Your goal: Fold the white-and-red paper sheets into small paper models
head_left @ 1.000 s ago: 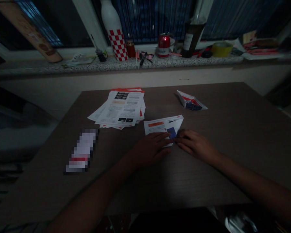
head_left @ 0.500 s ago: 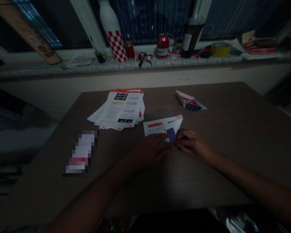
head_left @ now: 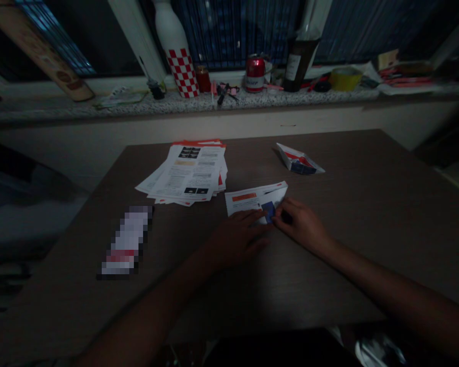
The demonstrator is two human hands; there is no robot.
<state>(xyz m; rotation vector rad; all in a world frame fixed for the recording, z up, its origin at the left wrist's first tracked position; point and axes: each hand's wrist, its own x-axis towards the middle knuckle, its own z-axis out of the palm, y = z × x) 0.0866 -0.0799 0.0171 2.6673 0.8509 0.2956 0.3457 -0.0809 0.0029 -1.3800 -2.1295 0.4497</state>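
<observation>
A folded sheet of paper (head_left: 243, 201), white with an orange strip and a blue patch, lies on the table in front of me. My left hand (head_left: 241, 237) rests flat across its near edge, fingers stretched out and covering part of it. At the sheet's right edge, by the blue patch, my right hand (head_left: 303, 220) has thumb and forefinger closed on the paper. Farther back, to the right, sits a small folded paper boat (head_left: 300, 160) in white, red and blue, which neither hand touches.
A loose stack of printed sheets (head_left: 191, 171) lies at the back left of the brown table (head_left: 352, 178). Nearer on the left is a phone (head_left: 126, 242) with a blurred screen. A checkered bottle (head_left: 181, 66), a red can (head_left: 255, 73) and a dark bottle (head_left: 296, 63) stand on the windowsill.
My right hand has shifted slightly up and left along the sheet's right edge, its fingers more curled. My left hand stays pressed on the paper.
</observation>
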